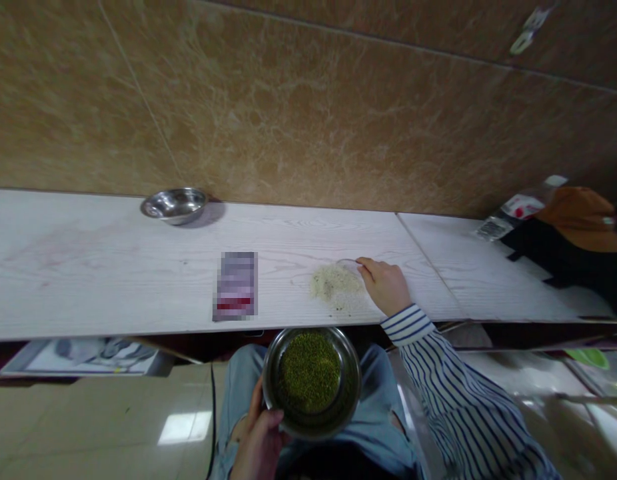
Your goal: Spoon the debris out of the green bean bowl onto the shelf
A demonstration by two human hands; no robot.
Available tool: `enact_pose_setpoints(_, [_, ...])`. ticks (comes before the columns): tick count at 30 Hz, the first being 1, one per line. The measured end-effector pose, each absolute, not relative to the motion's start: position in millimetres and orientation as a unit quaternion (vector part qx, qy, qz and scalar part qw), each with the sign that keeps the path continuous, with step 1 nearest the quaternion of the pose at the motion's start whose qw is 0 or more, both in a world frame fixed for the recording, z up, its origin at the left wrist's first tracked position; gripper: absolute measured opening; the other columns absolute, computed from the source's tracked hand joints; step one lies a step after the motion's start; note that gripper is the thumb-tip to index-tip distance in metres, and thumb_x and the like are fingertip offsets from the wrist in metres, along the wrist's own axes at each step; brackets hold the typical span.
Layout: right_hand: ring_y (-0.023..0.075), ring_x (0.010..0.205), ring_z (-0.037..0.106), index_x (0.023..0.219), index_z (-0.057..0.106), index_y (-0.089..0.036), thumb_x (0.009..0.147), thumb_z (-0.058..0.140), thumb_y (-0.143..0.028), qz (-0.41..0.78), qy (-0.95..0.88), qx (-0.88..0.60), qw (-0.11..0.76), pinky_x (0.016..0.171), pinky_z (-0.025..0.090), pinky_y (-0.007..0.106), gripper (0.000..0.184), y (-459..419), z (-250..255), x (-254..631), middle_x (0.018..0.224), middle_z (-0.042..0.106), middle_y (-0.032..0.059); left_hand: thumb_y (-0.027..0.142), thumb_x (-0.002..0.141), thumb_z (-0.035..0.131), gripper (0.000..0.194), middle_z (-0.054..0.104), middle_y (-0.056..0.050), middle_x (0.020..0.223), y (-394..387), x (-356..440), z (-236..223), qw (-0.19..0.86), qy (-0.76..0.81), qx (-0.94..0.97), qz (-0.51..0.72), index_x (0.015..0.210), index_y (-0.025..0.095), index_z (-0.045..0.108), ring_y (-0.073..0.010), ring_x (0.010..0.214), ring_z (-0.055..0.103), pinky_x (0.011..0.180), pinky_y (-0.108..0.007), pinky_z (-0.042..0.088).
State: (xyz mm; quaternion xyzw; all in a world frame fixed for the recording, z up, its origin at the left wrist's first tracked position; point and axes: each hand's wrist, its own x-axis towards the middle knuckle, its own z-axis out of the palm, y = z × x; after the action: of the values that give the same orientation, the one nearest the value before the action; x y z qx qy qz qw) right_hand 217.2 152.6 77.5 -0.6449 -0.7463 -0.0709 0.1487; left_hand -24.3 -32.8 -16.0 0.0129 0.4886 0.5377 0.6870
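My left hand (263, 433) grips the near-left rim of a steel bowl (352, 380), thumb over the edge. Green mung beans (311, 370) cover the bowl's bottom. The bowl is held above my lap, just below the counter edge. On the counter, my right hand (386, 283) is closed, its fingers pinching a thin, pale curved utensil (348, 261); its exact kind is unclear. The utensil touches or hovers at the far edge of a loose heap of white rice grains (336, 287). A few dark green specks are mixed among the grains.
A second steel bowl (174, 205) stands by the wall. A blurred-out phone-like rectangle (236, 287) lies left of the rice. To the right are a plastic bottle (521, 208) on its side and a brown-and-black cap (578, 220). An open drawer (88, 357) juts out at lower left.
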Motion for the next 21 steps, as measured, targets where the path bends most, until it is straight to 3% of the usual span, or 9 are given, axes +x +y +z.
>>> enact_pose_setpoints(7, [0.0213,0.087,0.065,0.113,0.062,-0.023,0.094,0.042,-0.029,-0.036,-0.763,-0.62,0.181,0.08,0.043,0.034,0.028,144.4,78.3,218.6,0.097,0.073,0.0072,0.017,0.062,0.064,0.074,0.062,-0.006,0.123,-32.0,-25.6,-18.7,0.685,0.494,0.01,0.535,0.133,0.031,0.047,-0.0311,0.104,0.059,0.079,-0.041,0.052])
enact_pose_setpoints(11, [0.0212,0.081,0.066,0.112,0.062,-0.022,0.089,0.049,-0.03,0.054,-0.653,-0.707,0.265,0.075,0.047,0.033,0.028,165.7,79.2,242.0,0.091,0.073,0.0073,0.018,0.06,0.065,0.074,0.065,-0.004,0.118,-31.9,-26.2,-19.0,0.678,0.504,0.003,0.535,0.131,0.032,0.049,-0.031,0.103,0.059,0.077,-0.04,0.052])
enact_pose_setpoints(16, [0.0176,0.069,0.068,0.103,0.065,-0.016,0.083,0.054,-0.022,0.137,-0.627,-0.717,0.271,0.066,0.05,0.029,0.023,191.0,68.7,256.5,0.077,0.074,0.007,0.019,0.059,0.065,0.077,0.068,-0.004,0.11,-32.2,-26.4,-19.3,0.679,0.505,0.004,0.533,0.133,0.032,0.046,-0.0267,0.088,0.063,0.074,-0.04,0.052])
enact_pose_setpoints(21, [0.0154,0.065,0.068,0.102,0.065,-0.013,0.082,0.057,-0.02,0.214,-0.625,-0.693,0.289,0.061,0.052,0.025,0.023,194.5,57.4,246.3,0.077,0.074,0.0074,0.019,0.058,0.064,0.081,0.068,-0.006,0.108,-30.5,-25.7,-16.1,0.68,0.507,-0.004,0.529,0.135,0.03,0.044,-0.0305,0.097,0.061,0.076,-0.04,0.051])
